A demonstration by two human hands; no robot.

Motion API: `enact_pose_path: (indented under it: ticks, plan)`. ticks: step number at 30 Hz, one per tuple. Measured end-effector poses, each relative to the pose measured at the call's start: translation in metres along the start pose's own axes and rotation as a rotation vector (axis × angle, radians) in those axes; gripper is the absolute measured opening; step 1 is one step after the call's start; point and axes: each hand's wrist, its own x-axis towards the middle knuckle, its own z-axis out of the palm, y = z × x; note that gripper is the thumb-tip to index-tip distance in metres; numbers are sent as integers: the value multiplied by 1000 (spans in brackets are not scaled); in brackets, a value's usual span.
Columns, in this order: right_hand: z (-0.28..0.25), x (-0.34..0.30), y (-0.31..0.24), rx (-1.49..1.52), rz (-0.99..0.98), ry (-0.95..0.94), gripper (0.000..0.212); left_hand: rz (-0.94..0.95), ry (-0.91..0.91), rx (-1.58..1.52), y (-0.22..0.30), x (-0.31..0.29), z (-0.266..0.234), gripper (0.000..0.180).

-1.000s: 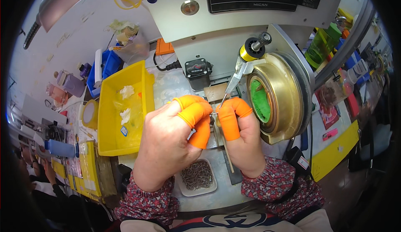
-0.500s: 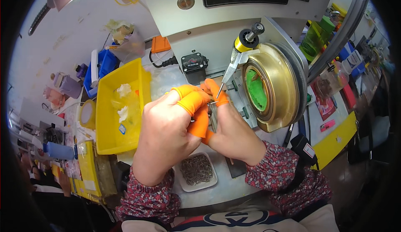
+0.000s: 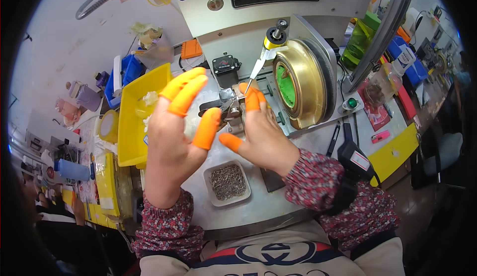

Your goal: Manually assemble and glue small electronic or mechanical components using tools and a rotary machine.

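Note:
Orange finger cots cover several fingertips of both my hands. My left hand (image 3: 174, 132) is raised beside the yellow bin, fingers stretched and thumb apart, with nothing seen in it. My right hand (image 3: 263, 134) reaches to the small metal fixture (image 3: 232, 109) of the bench machine. Its thumb is spread away from the fingers, whose tips lie by the pointed tip of a thin metal arm (image 3: 257, 68). Whether those fingertips touch a small part is hidden. A yellow-banded roller (image 3: 274, 38) tops that arm, next to a brass wheel (image 3: 311, 85) with a green centre (image 3: 284, 87).
A white dish (image 3: 211, 196) of small metal pieces (image 3: 228, 181) stands near the front edge. Left is the yellow bin (image 3: 130, 142); a black motor-like box (image 3: 226, 71) sits behind my hands. On the right lie a black-handled tool (image 3: 354, 154) and a pink item (image 3: 380, 136).
My hands were together, with a thin metal piece between the fingers. Now they are apart: the left has opened and drawn back leftward, and the right stays at the fixture with its thumb spread.

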Motion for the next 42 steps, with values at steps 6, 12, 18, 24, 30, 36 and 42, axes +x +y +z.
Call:
enact_pose_path:
  ticks: [6,12,18,24,30,36,42]
  plan:
    - [-72,-76,-20,56,-187,-166,54,-251,-86,104,4,-34,-13,39]
    - [-88,-141,26,-151,-248,-105,27,-230,-557,524,-2,-54,31,34]
    - [-92,-163,51,-147,-217,-127,25,-231,-595,613,-12,-40,51,28]
    - [-92,-160,45,-133,-301,-135,25,-324,-515,572,-11,-51,60,17]
    - [-92,-154,39,-145,-282,-7,25,-306,-506,456,-9,-44,43,26]
    - [-139,-138,33,-144,-171,205,21,-384,-400,111,22,-39,-3,21]
    - [-163,-88,52,143,212,639,27,-572,-237,-135,27,-51,-9,17]
